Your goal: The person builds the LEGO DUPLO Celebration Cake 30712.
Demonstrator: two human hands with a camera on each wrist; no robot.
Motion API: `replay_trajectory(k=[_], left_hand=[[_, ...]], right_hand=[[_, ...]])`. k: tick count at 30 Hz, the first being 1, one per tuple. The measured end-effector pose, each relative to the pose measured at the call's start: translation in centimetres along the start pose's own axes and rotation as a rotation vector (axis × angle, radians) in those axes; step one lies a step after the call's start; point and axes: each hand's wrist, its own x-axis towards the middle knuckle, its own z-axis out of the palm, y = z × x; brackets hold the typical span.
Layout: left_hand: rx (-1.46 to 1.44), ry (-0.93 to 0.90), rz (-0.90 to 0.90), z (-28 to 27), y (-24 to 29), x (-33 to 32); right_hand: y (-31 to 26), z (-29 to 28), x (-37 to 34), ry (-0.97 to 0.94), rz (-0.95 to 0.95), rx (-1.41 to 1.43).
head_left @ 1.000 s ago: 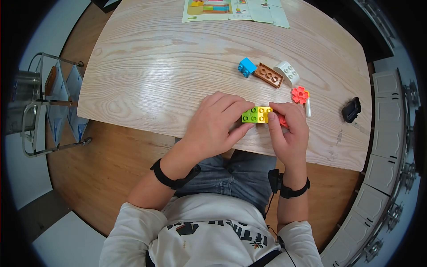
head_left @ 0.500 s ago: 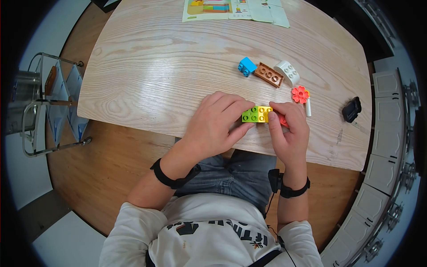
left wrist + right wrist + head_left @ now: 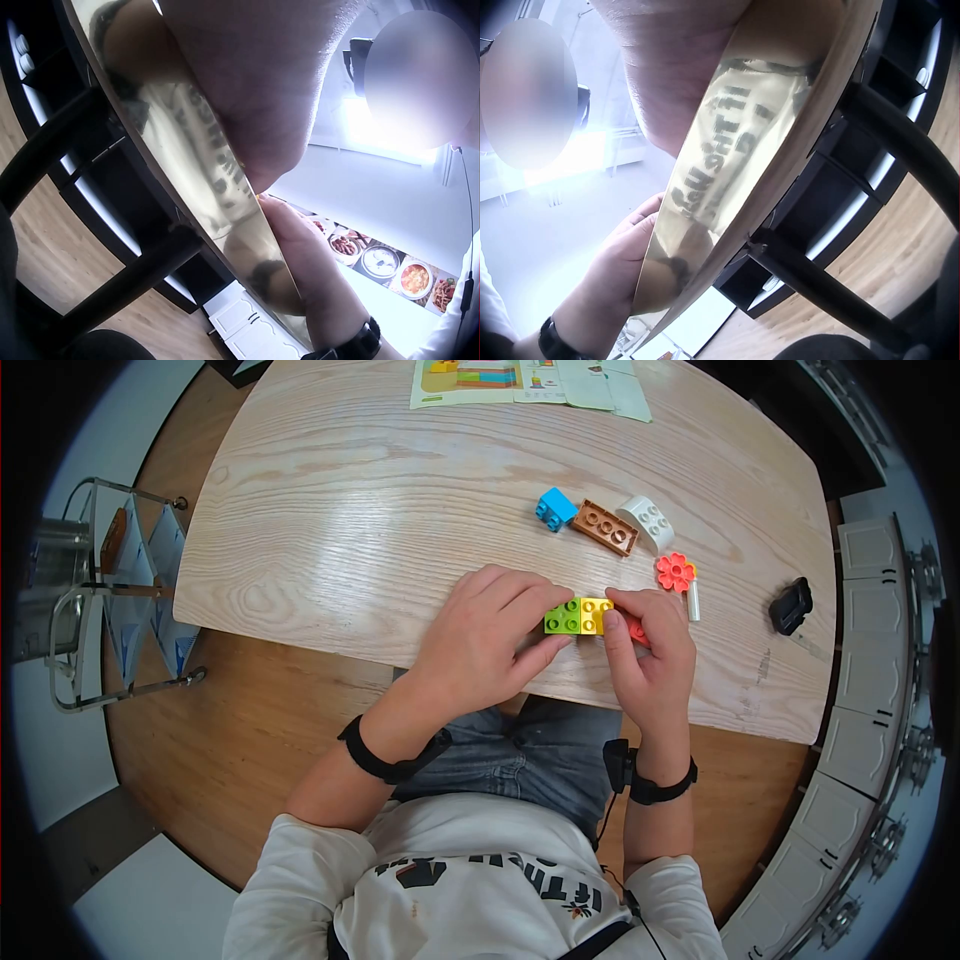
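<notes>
In the head view, a green brick (image 3: 563, 618) and a yellow brick (image 3: 592, 617) stand side by side near the table's front edge. The left hand (image 3: 487, 630) grips the green brick's left end between thumb and fingers. With thumb and forefinger, the right hand (image 3: 652, 650) holds the yellow brick's right side. A red piece (image 3: 636, 630) shows partly under the right hand, the rest of it hidden. Both wrist views show the hands close up, the left hand (image 3: 262, 82) and the right hand (image 3: 675, 67), with the bricks hidden from sight.
Beyond the hands lie a blue brick (image 3: 556, 510), an upturned brown brick (image 3: 604, 528), a white curved brick (image 3: 647, 523) and a red flower (image 3: 675, 572) beside a white stick-like piece (image 3: 694, 601). A black object (image 3: 790, 607) is at right, printed sheets (image 3: 530, 384) at the far edge.
</notes>
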Motion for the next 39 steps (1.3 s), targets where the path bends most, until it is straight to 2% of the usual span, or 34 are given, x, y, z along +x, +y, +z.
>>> replay_trajectory(k=[39], left_hand=[[-0.005, -0.004, 0.000, -0.02, -0.06, -0.02]], right_hand=[[0.00, -0.01, 0.10, 0.001, -0.005, 0.005]])
